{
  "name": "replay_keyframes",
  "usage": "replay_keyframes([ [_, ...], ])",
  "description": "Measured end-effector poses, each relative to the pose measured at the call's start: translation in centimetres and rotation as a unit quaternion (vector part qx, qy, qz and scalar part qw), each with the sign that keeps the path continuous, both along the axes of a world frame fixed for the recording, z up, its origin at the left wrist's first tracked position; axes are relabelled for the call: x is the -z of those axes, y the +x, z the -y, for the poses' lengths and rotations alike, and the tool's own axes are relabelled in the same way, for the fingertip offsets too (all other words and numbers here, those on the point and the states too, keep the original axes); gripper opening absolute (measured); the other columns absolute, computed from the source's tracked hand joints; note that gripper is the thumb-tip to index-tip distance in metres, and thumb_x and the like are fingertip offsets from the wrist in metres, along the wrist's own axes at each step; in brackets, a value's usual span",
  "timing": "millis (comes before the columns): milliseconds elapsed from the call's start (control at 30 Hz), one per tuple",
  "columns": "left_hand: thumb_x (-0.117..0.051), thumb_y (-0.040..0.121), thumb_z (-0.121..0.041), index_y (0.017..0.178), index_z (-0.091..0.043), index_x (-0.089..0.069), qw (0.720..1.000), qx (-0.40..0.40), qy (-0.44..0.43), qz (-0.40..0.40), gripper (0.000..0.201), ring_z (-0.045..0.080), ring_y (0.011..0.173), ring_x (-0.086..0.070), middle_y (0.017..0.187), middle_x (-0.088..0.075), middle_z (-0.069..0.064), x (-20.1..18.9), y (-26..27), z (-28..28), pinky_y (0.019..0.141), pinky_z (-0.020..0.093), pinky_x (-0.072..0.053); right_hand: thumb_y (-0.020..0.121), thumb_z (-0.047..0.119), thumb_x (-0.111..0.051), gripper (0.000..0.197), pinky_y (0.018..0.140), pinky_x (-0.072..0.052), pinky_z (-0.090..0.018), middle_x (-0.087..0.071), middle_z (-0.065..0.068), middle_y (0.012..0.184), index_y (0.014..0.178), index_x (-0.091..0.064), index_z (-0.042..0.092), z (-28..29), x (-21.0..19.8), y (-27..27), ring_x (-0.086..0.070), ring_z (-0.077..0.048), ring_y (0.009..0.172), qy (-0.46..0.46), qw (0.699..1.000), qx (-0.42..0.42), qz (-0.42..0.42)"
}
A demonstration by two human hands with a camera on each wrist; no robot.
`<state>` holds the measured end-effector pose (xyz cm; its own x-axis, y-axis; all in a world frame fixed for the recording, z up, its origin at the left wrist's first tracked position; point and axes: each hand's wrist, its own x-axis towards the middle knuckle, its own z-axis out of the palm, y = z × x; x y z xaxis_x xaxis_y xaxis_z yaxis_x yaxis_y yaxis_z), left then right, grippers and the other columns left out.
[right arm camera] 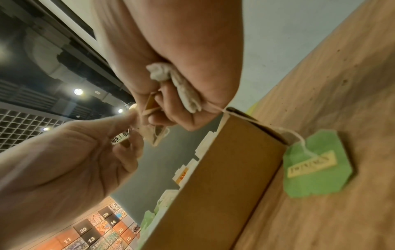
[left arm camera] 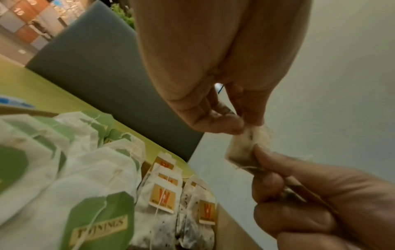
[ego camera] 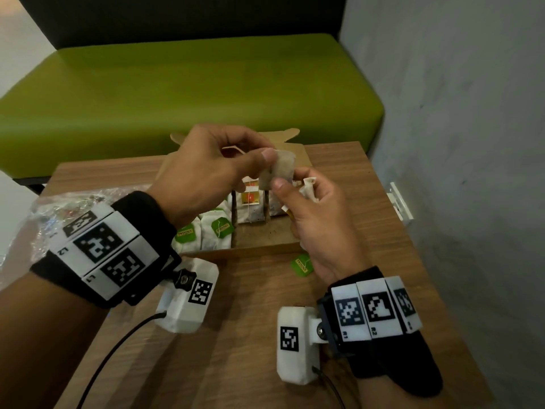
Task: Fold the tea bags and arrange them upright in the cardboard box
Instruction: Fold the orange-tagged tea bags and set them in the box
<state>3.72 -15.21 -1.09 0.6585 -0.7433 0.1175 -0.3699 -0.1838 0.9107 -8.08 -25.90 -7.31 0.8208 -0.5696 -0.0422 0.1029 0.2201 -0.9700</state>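
Note:
A tea bag (ego camera: pixel 281 168) hangs over the open cardboard box (ego camera: pixel 259 247), held by both hands. My left hand (ego camera: pixel 265 159) pinches its top edge (left arm camera: pixel 250 133), and my right hand (ego camera: pixel 287 180) pinches its lower part between thumb and forefinger. The right palm also grips a second, crumpled tea bag (right arm camera: pixel 179 84) and an orange tag (right arm camera: pixel 151 103). That bag's string runs down to a green tag (ego camera: pixel 302 265) lying on the table in front of the box. Inside the box stand green-tagged bags (ego camera: pixel 218 231) on the left and orange-tagged bags (ego camera: pixel 250 205) in the middle.
The box sits on a small wooden table (ego camera: pixel 236 335). A crinkled plastic bag (ego camera: pixel 59 208) lies at the table's left edge. A green bench (ego camera: pixel 191 93) stands behind, and a grey wall with a white socket (ego camera: pixel 399 202) runs close on the right.

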Motion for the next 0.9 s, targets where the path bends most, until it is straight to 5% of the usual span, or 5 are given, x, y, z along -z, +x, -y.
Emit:
replay_keyframes([
  [233,-0.073,0.084,-0.034,0.087,-0.027,-0.075,0.998,-0.005,0.018,0.068,0.007,0.025,0.057,-0.053,0.071,-0.070,-0.013,-0.6,-0.2,0.2,0.056,0.042,-0.048,0.087,0.030,-0.076,0.015,0.069,-0.055,-0.041,-0.075,-0.004,0.091,0.099,-0.073,0.020,-0.2,0.6,0.2,-0.070,-0.019,0.086,-0.092,0.994,0.051,0.004],
  [400,-0.074,0.084,-0.035,0.091,-0.026,-0.073,0.992,0.013,0.060,0.111,0.011,0.020,0.074,-0.064,0.086,-0.073,-0.012,-0.4,-0.4,0.2,0.068,0.038,-0.055,0.089,0.027,-0.076,0.017,0.055,-0.045,-0.023,-0.073,-0.002,0.085,0.100,-0.072,0.015,0.0,0.3,0.0,-0.062,-0.008,0.069,-0.072,0.996,0.046,0.026],
  [567,-0.070,0.089,-0.028,0.088,-0.017,-0.073,0.997,-0.029,0.032,0.065,0.011,0.000,0.053,-0.054,0.070,-0.068,-0.010,0.0,0.1,0.2,0.047,0.018,-0.043,0.090,0.020,-0.075,0.019,0.047,-0.040,-0.012,-0.070,0.000,0.081,0.104,-0.069,0.010,0.0,0.4,0.1,-0.057,0.001,0.056,-0.041,0.998,0.031,0.028],
  [700,-0.068,0.091,-0.023,0.093,-0.011,-0.074,0.996,-0.093,-0.008,0.014,0.014,0.016,0.062,-0.063,0.078,-0.072,0.013,-0.1,1.0,0.3,0.048,0.021,-0.049,0.087,0.024,-0.078,0.015,0.057,-0.045,-0.023,-0.073,-0.002,0.089,0.093,-0.069,0.014,-0.3,0.8,0.2,-0.064,-0.009,0.073,-0.067,0.998,-0.002,-0.016],
  [900,-0.071,0.089,-0.019,0.098,-0.015,-0.076,0.990,-0.119,0.018,0.071,0.011,0.012,0.067,-0.072,0.081,-0.075,0.006,0.3,2.0,-0.2,0.065,0.027,-0.060,0.088,0.022,-0.077,0.013,0.056,-0.043,-0.014,-0.072,-0.003,0.099,0.094,-0.070,0.014,-0.1,0.4,-0.1,-0.060,-0.006,0.079,-0.080,0.995,-0.051,-0.036],
])
